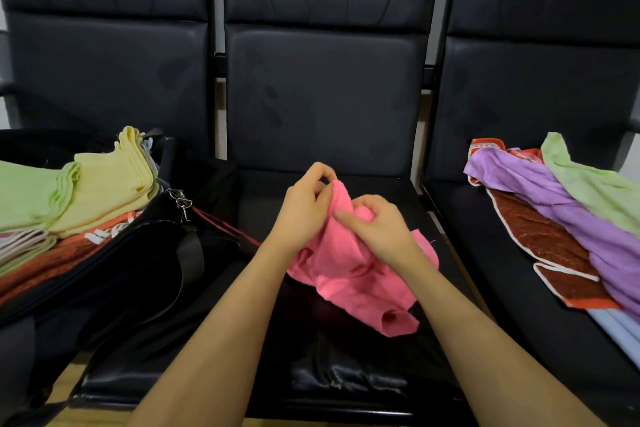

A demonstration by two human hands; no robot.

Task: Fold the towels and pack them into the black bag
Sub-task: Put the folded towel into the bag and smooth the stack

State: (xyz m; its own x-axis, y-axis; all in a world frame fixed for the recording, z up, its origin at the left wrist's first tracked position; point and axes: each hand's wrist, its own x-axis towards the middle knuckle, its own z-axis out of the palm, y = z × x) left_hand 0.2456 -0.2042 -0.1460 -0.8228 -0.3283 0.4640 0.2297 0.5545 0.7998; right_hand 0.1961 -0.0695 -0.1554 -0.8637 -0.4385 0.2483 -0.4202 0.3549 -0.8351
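A crumpled pink towel [360, 281] lies on the middle black seat, its upper part lifted. My left hand [304, 204] pinches the towel's top edge. Close beside it, my right hand [375, 224] grips a raised fold of the same towel. On the left seat the open black bag [138, 253] holds folded towels: a light green one [31, 194] and a yellow one [110, 187] on top, with orange-brown and pale ones under them. Unfolded towels lie on the right seat: a purple one [568, 215], a green one [595, 184] and a brown one with an orange border [550, 253].
Three black padded chairs [325, 90] stand side by side with tall backrests. The bag's strap [188, 253] and a metal clip [180, 201] hang over its near side. A light blue cloth [620, 326] shows at the right seat's front edge.
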